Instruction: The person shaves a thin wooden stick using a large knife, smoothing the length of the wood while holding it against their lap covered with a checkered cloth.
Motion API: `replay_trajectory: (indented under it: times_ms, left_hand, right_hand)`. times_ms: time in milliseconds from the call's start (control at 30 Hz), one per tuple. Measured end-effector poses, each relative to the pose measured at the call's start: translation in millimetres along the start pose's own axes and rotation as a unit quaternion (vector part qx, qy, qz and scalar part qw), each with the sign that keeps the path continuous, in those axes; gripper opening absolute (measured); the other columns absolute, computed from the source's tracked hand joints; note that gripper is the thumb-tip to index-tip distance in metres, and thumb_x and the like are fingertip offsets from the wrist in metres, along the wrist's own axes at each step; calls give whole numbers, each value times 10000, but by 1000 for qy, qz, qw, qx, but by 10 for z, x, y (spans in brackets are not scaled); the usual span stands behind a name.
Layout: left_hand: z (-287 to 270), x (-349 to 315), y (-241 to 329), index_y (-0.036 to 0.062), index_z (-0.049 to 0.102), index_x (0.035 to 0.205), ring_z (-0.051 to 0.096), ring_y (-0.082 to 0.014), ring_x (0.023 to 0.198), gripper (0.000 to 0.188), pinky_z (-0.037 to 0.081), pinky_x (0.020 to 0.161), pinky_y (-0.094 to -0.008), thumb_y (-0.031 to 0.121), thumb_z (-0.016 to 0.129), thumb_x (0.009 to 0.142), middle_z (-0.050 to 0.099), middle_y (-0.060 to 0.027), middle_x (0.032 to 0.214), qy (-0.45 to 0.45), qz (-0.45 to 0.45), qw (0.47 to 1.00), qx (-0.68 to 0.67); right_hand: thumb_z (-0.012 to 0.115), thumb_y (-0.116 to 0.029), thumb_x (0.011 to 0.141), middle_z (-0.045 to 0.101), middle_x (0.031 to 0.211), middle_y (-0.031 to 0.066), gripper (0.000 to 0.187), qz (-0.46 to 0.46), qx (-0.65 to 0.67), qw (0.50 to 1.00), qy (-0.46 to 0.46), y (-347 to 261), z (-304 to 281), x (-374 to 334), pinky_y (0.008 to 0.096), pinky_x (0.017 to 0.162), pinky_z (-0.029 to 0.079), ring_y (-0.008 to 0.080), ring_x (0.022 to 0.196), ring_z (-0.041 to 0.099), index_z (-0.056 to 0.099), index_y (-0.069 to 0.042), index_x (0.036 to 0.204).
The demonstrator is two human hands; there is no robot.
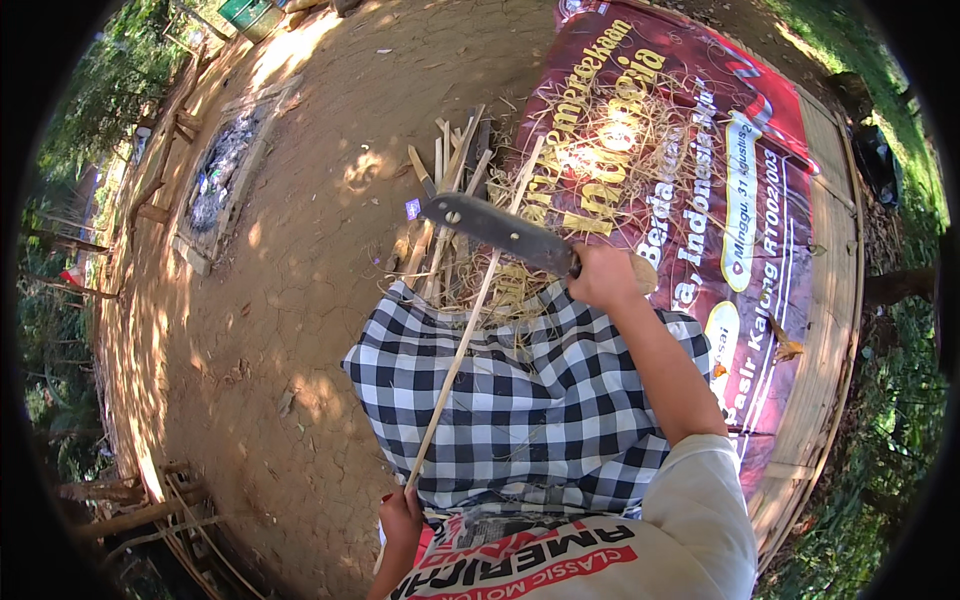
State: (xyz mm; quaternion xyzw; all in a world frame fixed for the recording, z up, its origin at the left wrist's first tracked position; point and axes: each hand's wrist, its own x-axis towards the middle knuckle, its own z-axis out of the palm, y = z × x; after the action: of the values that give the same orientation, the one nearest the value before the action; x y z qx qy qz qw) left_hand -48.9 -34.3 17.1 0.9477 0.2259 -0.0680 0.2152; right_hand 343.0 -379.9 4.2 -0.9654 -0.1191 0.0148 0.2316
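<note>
**Bare-earth yard with a banner-covered platform: a broad knife laid across a bamboo strip**

Packed, sun-dappled earth [300, 330] fills the left and centre of the view; at right, a dark red banner [790, 100] covers most of a bamboo platform [832, 270], and curled shavings [655, 140] lie scattered on it. A rectangular ash pit [225, 170] is set in the ground at upper left. The slender pale strip [455, 370] slants over a black-and-white checked cloth [540, 400] spread on the lap, its far end beside a pile of split pieces [445, 240].

The left hand [400, 515], close to the body, pinches the strip near its lower end between its fingers. The right hand [605, 278] has its fingers wrapped around the handle of the broad knife [500, 235], whose blade crosses above the strip; whether the edge touches it cannot be told from this angle.

For good shaving, the strip would best be kept taut and supported along its length, with the blade at a shallow, constant angle so that it skims rather than digs in. Light, even pressure should suit so thin a piece, which may flex or split. The left fingers and the covered lap are best kept out of the blade's path.
</note>
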Motion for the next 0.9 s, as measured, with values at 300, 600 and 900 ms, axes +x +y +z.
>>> replay_trajectory:
  times_ms: [300,600,900]
  left_hand:
    - [-60,-36,-53,6,565,740,564,-398,520,256,419,475,-439,189,567,919,534,-206,563,-14,-29,999,-18]
    - [-76,86,-135,6,541,700,543,-404,490,278,402,466,-463,180,566,915,500,-200,526,-19,30,999,15]
    - [-193,105,-22,14,553,702,567,-336,448,276,413,437,-430,175,559,926,522,-162,510,3,66,997,49]
  right_hand:
    - [690,-234,644,684,770,156,252,42,-58,997,-19,234,36,416,426,712,540,329,761,678,683,-68,833]
    - [680,-220,651,683,801,189,289,28,-16,999,-44,159,-44,256,432,735,539,344,782,676,673,-48,883]
    - [686,-226,669,680,805,220,285,274,36,955,107,763,-29,589,433,698,536,354,765,676,687,-19,864]
